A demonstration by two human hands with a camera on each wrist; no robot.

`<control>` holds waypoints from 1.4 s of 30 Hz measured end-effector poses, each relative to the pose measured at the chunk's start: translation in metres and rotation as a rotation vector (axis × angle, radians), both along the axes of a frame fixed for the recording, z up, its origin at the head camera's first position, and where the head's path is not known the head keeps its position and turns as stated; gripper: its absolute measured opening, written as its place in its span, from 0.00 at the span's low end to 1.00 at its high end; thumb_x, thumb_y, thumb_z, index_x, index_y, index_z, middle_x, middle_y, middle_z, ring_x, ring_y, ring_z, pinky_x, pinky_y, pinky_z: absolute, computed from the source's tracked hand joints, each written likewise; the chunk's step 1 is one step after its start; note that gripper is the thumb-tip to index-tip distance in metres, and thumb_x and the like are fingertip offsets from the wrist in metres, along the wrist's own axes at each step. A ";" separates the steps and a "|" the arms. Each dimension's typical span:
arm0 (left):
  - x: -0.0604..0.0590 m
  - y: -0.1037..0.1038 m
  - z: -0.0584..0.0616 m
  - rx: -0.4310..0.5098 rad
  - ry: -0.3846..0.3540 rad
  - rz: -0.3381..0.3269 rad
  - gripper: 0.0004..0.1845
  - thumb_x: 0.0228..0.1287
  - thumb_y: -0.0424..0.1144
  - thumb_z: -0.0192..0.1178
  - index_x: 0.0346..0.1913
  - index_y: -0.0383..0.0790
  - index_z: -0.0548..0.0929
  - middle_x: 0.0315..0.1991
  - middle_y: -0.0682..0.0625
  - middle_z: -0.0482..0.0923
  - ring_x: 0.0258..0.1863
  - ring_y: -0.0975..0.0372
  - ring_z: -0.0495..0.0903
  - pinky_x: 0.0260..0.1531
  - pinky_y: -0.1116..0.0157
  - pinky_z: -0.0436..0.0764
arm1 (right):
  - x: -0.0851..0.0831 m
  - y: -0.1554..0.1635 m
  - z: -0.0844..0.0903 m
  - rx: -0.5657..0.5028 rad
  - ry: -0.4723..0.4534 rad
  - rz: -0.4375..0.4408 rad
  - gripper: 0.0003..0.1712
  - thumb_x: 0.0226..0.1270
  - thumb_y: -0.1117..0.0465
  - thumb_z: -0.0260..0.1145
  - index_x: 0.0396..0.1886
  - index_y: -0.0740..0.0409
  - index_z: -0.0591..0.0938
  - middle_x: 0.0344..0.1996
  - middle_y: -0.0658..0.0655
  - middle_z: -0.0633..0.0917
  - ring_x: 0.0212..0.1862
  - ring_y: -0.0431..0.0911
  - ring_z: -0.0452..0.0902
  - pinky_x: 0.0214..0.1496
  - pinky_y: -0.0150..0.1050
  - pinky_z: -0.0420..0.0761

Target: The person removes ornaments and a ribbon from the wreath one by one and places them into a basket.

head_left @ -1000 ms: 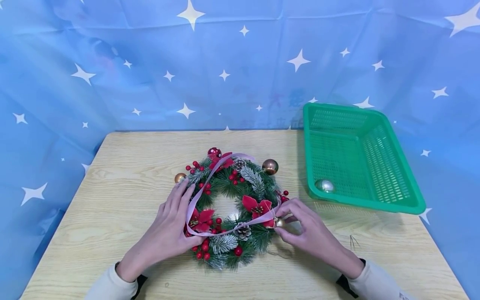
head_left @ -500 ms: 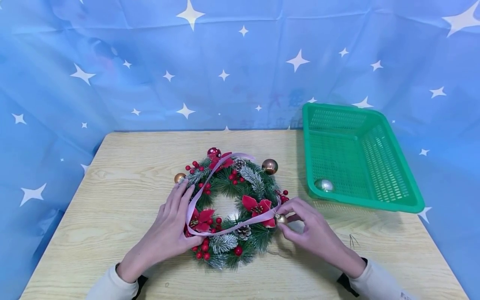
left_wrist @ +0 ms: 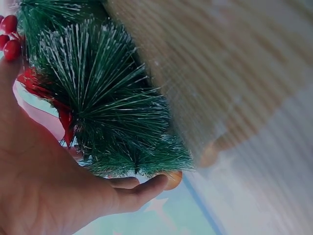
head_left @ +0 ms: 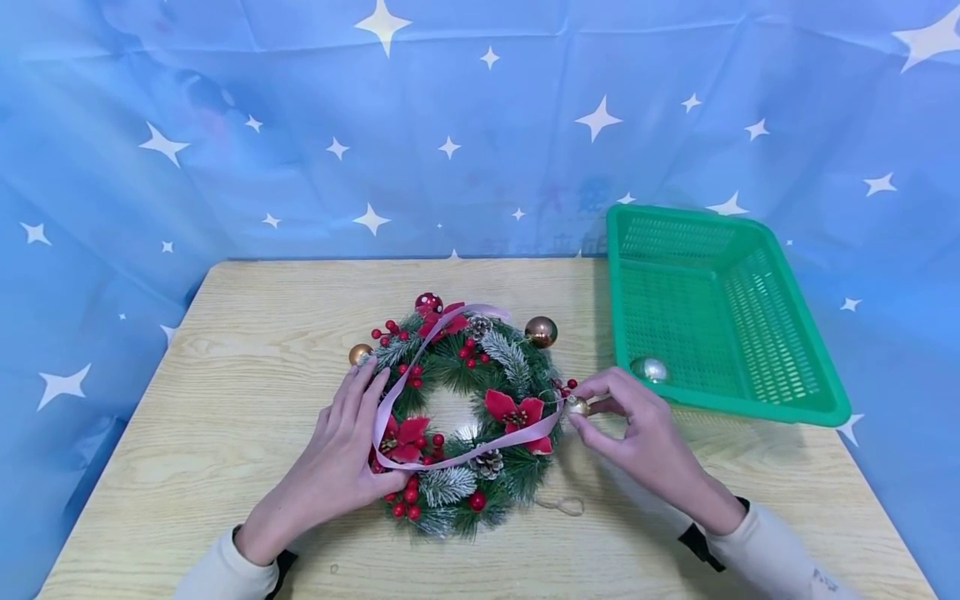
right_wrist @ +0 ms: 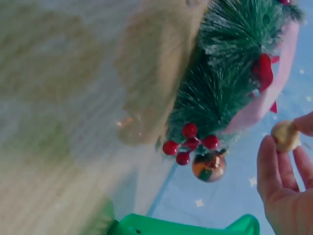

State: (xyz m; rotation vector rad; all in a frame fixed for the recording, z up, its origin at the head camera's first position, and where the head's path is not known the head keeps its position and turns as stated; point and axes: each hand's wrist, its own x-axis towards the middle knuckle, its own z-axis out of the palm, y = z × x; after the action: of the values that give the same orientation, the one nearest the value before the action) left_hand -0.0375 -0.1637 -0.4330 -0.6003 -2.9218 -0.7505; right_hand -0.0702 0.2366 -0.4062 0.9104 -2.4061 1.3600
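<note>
A green pine wreath [head_left: 517,475] with red flowers, berries, pinecones and a pink ribbon [head_left: 390,400] lies flat on the wooden table [head_left: 225,375]. My left hand [head_left: 352,433] rests on its left side with the fingers stretched out; in the left wrist view the palm [left_wrist: 54,186] lies against the needles [left_wrist: 107,107]. My right hand [head_left: 588,410] pinches a small gold bauble [head_left: 577,406] between thumb and fingers at the wreath's right edge, beside a red berry cluster [head_left: 566,387]. The right wrist view shows that bauble [right_wrist: 285,135] at my fingertips, just clear of the wreath [right_wrist: 220,93].
A green plastic basket [head_left: 780,333] stands at the right back of the table with a silver ball [head_left: 649,369] inside. A copper bauble [head_left: 541,332] and a small gold one [head_left: 359,354] sit on the wreath's rim. A thin thread loop [head_left: 564,505] lies on the table.
My right hand has carried the gold bauble up and right, from the wreath's lower right to beside the berries. The thread loop now lies uncovered. The left hand has not moved.
</note>
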 end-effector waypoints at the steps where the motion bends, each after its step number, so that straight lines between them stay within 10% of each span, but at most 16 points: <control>1: 0.000 0.000 0.000 0.000 -0.001 0.001 0.71 0.47 0.54 0.82 0.88 0.37 0.49 0.88 0.38 0.42 0.84 0.36 0.44 0.61 0.23 0.68 | -0.001 0.001 0.001 0.003 0.010 -0.011 0.24 0.56 0.81 0.80 0.49 0.57 0.86 0.47 0.50 0.87 0.49 0.44 0.85 0.49 0.34 0.88; 28: 0.000 -0.001 0.002 -0.005 0.010 -0.001 0.70 0.47 0.54 0.83 0.87 0.35 0.51 0.87 0.35 0.44 0.84 0.36 0.45 0.62 0.24 0.67 | -0.032 0.053 0.028 -0.039 0.074 -0.236 0.17 0.63 0.82 0.75 0.50 0.68 0.87 0.47 0.58 0.87 0.47 0.40 0.88 0.50 0.30 0.86; 42: 0.000 -0.001 0.002 0.008 0.010 -0.003 0.70 0.47 0.54 0.82 0.87 0.35 0.51 0.87 0.36 0.44 0.85 0.38 0.45 0.61 0.23 0.67 | -0.048 0.093 0.029 0.057 -0.088 -0.410 0.14 0.73 0.70 0.76 0.55 0.63 0.86 0.48 0.57 0.87 0.48 0.34 0.85 0.52 0.21 0.80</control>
State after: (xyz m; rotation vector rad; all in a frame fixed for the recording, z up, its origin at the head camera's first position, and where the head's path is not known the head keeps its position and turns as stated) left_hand -0.0378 -0.1643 -0.4311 -0.6064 -2.9083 -0.7563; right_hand -0.1182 0.3297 -0.3772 0.3416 -2.5226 1.1999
